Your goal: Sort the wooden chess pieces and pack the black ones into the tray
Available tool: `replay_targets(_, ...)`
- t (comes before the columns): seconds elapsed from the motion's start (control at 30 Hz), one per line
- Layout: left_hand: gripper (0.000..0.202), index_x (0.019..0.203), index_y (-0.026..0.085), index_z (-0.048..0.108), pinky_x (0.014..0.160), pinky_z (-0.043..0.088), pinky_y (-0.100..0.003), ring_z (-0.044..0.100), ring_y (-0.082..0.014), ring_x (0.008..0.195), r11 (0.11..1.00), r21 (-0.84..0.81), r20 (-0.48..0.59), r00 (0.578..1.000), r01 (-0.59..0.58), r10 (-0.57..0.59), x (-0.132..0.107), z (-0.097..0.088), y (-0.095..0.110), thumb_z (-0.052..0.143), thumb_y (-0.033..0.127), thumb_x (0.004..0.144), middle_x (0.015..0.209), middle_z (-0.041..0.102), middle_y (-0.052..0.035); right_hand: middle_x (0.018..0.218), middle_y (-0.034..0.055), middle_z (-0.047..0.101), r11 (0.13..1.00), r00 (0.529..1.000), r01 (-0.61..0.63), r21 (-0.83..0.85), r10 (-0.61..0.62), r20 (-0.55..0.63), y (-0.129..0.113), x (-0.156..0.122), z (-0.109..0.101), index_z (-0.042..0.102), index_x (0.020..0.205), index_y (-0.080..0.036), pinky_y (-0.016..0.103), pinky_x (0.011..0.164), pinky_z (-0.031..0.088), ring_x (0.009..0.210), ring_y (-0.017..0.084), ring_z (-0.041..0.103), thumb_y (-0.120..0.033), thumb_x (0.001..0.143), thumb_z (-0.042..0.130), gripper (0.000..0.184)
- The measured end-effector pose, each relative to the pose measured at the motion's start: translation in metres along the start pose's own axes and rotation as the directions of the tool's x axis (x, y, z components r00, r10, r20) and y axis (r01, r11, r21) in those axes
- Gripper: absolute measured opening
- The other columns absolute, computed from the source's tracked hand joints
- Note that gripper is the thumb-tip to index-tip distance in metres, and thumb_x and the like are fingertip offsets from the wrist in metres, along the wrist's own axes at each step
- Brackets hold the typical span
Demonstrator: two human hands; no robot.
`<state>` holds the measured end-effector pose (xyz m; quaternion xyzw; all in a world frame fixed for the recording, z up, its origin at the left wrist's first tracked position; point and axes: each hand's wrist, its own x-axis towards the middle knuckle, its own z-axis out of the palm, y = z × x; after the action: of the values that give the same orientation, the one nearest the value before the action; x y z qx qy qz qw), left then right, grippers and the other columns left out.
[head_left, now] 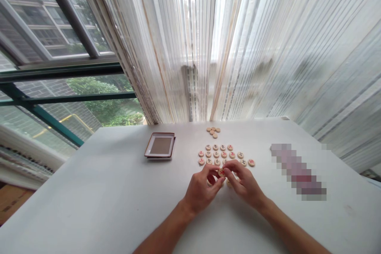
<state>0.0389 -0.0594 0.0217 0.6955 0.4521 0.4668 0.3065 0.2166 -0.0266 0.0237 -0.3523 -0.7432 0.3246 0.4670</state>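
Note:
Both of my hands meet over the white table, just in front of a group of round wooden game discs with red and dark characters. My left hand and my right hand pinch together one disc with a red mark between their fingertips. Several discs lie face up in rows beyond my fingers. A small cluster of plain discs lies farther back near the curtain. More discs are partly hidden under my hands.
A shallow square box with a brown rim sits to the left of the discs. A blurred-out oblong object lies at the right. Sheer striped curtains hang behind the table; a window is at the left.

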Motion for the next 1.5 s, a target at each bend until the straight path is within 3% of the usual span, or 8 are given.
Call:
replay_targets(0.17, 0.025, 0.109, 0.021, 0.056, 0.067, 0.059, -0.024, 0.071, -0.0135, 0.068, 0.999, -0.004, -0.043, 0.998, 0.034, -0.034, -0.003, 0.007, 0.001, 0.068, 0.028, 0.087, 0.085, 0.074, -0.0012, 0.083, 0.0043, 0.069, 0.998, 0.996, -0.069, 0.001, 0.069, 0.050, -0.003, 0.002, -0.005, 0.064, 0.093, -0.021, 0.025, 0.063, 0.055, 0.072, 0.017, 0.066, -0.035, 0.098, 0.055, 0.018)
replay_targets(0.33, 0.027, 0.114, 0.024, 0.062, 0.066, 0.059, -0.023, 0.068, -0.0121, 0.066, 0.998, 0.036, 0.006, 0.999, -0.042, 0.042, 0.007, -0.012, 0.002, 0.067, 0.029, 0.089, 0.087, 0.074, -0.0008, 0.090, 0.0065, 0.073, 0.998, 0.996, -0.054, 0.024, 0.052, 0.070, -0.007, 0.002, -0.007, 0.067, 0.104, -0.022, 0.030, 0.073, 0.059, 0.082, 0.020, 0.070, -0.035, 0.098, 0.055, 0.019)
replay_targets(0.43, 0.027, 0.113, 0.022, 0.063, 0.069, 0.059, -0.025, 0.067, -0.0118, 0.067, 0.997, 0.075, -0.111, 0.993, -0.037, 0.045, 0.017, -0.030, -0.001, 0.069, 0.030, 0.087, 0.092, 0.074, -0.0021, 0.100, 0.0088, 0.073, 0.998, 0.998, -0.049, 0.042, 0.048, 0.030, -0.004, 0.001, -0.008, 0.065, 0.114, -0.022, 0.034, 0.076, 0.061, 0.088, 0.022, 0.071, -0.035, 0.098, 0.055, 0.023)
replay_targets(0.53, 0.028, 0.110, 0.020, 0.063, 0.066, 0.058, -0.024, 0.067, -0.0119, 0.068, 0.998, 0.064, -0.240, 0.971, 0.024, -0.008, 0.023, -0.043, -0.008, 0.071, 0.033, 0.086, 0.094, 0.073, -0.0035, 0.100, 0.0089, 0.073, 0.998, 0.998, -0.054, 0.026, 0.054, -0.016, -0.001, 0.001, -0.010, 0.065, 0.114, -0.022, 0.034, 0.075, 0.062, 0.088, 0.022, 0.071, -0.035, 0.097, 0.056, 0.023)
replay_targets(0.6, 0.029, 0.109, 0.019, 0.062, 0.065, 0.059, -0.024, 0.068, -0.0123, 0.069, 0.998, 0.019, -0.271, 0.961, 0.061, -0.054, 0.025, -0.045, -0.011, 0.071, 0.033, 0.085, 0.095, 0.073, -0.0041, 0.100, 0.0083, 0.073, 0.999, 0.999, -0.046, -0.007, 0.046, -0.026, 0.000, 0.002, -0.010, 0.066, 0.112, -0.022, 0.034, 0.076, 0.062, 0.087, 0.021, 0.071, -0.034, 0.097, 0.056, 0.022)
replay_targets(0.93, 0.028, 0.100, 0.018, 0.067, 0.067, 0.060, -0.029, 0.071, -0.0169, 0.072, 0.974, -0.190, -0.009, 0.992, 0.124, -0.128, 0.010, -0.011, 0.000, 0.074, 0.039, 0.083, 0.086, 0.076, -0.0051, 0.089, 0.0063, 0.072, 0.995, 0.999, 0.054, -0.087, -0.055, -0.001, -0.009, 0.003, -0.005, 0.066, 0.100, -0.022, 0.032, 0.071, 0.058, 0.078, 0.021, 0.069, -0.030, 0.095, 0.059, 0.013)
replay_targets(1.27, 0.029, 0.098, 0.015, 0.067, 0.081, 0.061, -0.035, 0.075, -0.0227, 0.087, 0.853, -0.451, 0.055, 0.962, 0.262, -0.267, 0.006, 0.003, 0.006, 0.078, 0.035, 0.080, 0.094, 0.077, -0.0098, 0.078, 0.0022, 0.065, 0.997, 0.999, 0.031, -0.069, -0.032, -0.011, -0.007, 0.003, -0.003, 0.062, 0.089, -0.022, 0.029, 0.066, 0.052, 0.070, 0.017, 0.062, -0.031, 0.096, 0.058, 0.012)
replay_targets(1.5, 0.033, 0.100, 0.013, 0.065, 0.070, 0.060, -0.031, 0.075, -0.0224, 0.080, 0.763, -0.551, 0.146, 0.939, 0.338, -0.310, 0.008, 0.001, 0.006, 0.072, 0.041, 0.086, 0.090, 0.077, -0.0129, 0.076, 0.0019, 0.065, 0.997, 1.000, -0.008, -0.076, 0.008, 0.002, -0.005, 0.003, -0.006, 0.061, 0.087, -0.022, 0.027, 0.061, 0.052, 0.069, 0.017, 0.062, -0.033, 0.096, 0.058, 0.015)
